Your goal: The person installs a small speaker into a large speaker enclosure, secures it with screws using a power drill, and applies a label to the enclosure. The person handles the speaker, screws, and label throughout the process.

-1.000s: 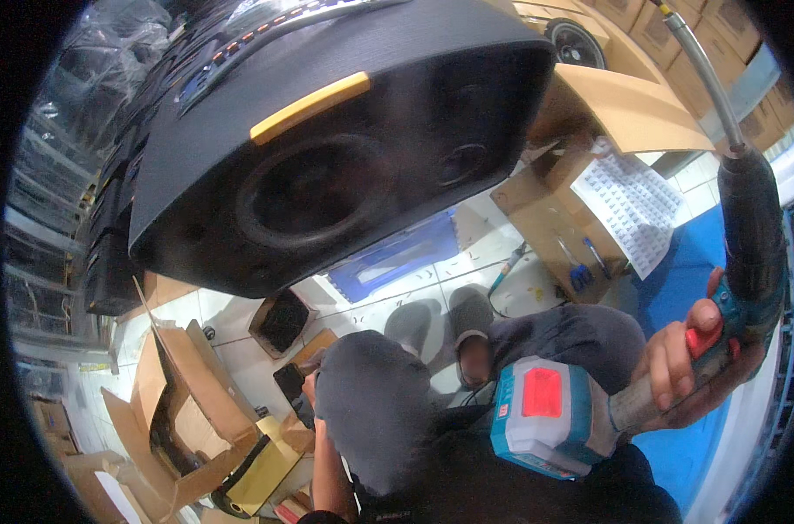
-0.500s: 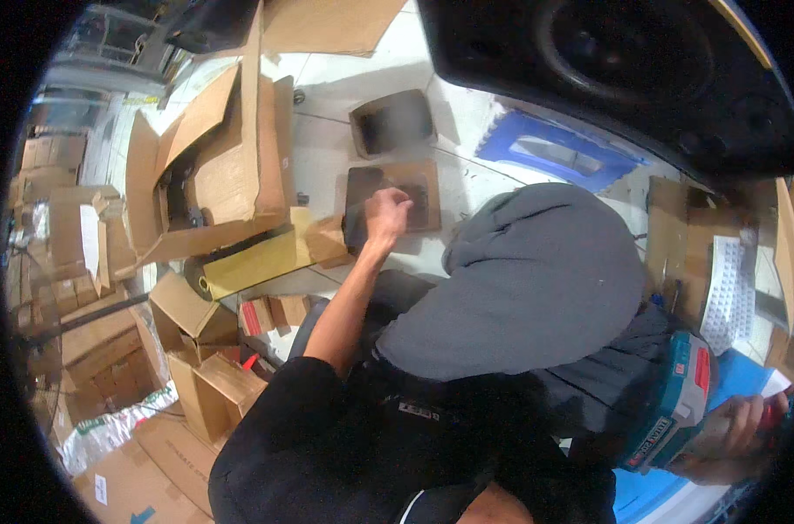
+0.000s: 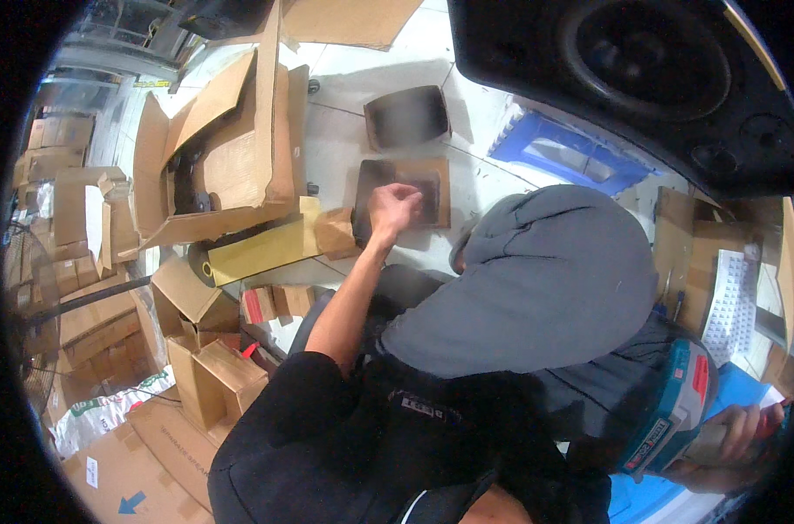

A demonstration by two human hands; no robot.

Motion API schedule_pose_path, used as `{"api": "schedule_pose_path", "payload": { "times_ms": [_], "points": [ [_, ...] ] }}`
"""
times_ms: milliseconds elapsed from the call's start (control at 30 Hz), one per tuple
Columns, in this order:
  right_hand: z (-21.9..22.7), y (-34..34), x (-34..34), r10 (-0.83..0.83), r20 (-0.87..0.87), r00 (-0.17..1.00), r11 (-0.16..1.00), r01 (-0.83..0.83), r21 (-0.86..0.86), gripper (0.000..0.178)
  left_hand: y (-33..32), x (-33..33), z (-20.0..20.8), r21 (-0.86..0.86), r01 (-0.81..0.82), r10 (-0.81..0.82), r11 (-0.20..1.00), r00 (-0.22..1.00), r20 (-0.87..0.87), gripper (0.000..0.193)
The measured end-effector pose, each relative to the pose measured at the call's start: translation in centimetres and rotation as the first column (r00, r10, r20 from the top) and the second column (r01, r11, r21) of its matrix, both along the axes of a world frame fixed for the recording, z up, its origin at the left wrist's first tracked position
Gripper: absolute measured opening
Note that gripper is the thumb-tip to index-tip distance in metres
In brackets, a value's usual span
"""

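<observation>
Our left hand (image 3: 393,208) is stretched out toward 12 o'clock, forearm running up from the black sleeve at 6; its fingers (image 3: 407,197) are curled down onto the flat dark panel (image 3: 419,179) lying on a brown cardboard sheet (image 3: 440,194) on the floor (image 3: 344,148), fingertips touching the panel's near-left part, not closed around anything that we can see; the panel sits directly under and just past the fingers toward 12 to 1 o'clock, its long side running roughly 9 to 3, so the hand meets it from its lower-left corner; a second dark curved piece (image 3: 407,115) stands apart from it further toward 12; left hand is clearly the nearer one, right is well apart; our right hand (image 3: 730,441) is down at 4 o'clock at the picture's edge, fingers wrapped tight on the grip of a teal cordless drill (image 3: 672,410), battery end pointing toward 10; grey bent knee (image 3: 545,279) lies between the two hands; at 9 to 10 o'clock of the left hand a yellow roll (image 3: 257,249) lies beside an open cardboard box (image 3: 213,166); small cartons (image 3: 213,375) near 7; big black speaker cabinet (image 3: 641,70) overhangs at 1 o'clock, blue plastic stool (image 3: 563,153) under it.
</observation>
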State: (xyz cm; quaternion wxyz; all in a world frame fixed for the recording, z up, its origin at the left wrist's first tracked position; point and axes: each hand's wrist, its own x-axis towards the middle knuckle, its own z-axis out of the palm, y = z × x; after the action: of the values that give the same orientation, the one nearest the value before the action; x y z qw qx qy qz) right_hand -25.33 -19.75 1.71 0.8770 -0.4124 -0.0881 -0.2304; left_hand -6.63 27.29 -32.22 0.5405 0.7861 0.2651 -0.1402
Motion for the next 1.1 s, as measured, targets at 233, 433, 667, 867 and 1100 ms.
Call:
{"api": "schedule_pose_path", "payload": {
  "times_ms": [233,433,667,867,1100],
  "points": [
    [-0.3,-0.9,-0.7,-0.024,-0.005,1.000,1.000,0.024,-0.016,0.037,0.1,0.2,1.6,-0.317,-0.161,0.150,0.935,0.987,-0.061,0.017],
    [-0.9,-1.3,-0.8,-0.053,0.004,0.999,0.998,0.053,-0.021,0.040,-0.5,0.5,6.7,-0.874,-0.084,0.212,0.479,0.977,0.022,0.020],
    [-2.0,-1.9,-1.5,0.056,0.017,0.998,0.998,-0.055,-0.029,0.045,-2.9,0.4,11.3,-0.992,0.055,0.208,-0.115,0.978,0.030,0.020],
    [-1.9,-3.4,-1.8,0.087,-0.037,0.995,0.996,-0.088,-0.017,0.047,-1.2,0.1,7.6,-0.979,-0.065,0.233,-0.193,0.966,-0.110,0.016],
    [-1.9,-4.9,-2.3,0.063,-0.054,0.997,0.998,-0.063,-0.004,0.045,-0.2,-1.3,-0.3,-0.849,-0.498,0.383,0.175,0.829,-0.407,0.011]
  ]
}}
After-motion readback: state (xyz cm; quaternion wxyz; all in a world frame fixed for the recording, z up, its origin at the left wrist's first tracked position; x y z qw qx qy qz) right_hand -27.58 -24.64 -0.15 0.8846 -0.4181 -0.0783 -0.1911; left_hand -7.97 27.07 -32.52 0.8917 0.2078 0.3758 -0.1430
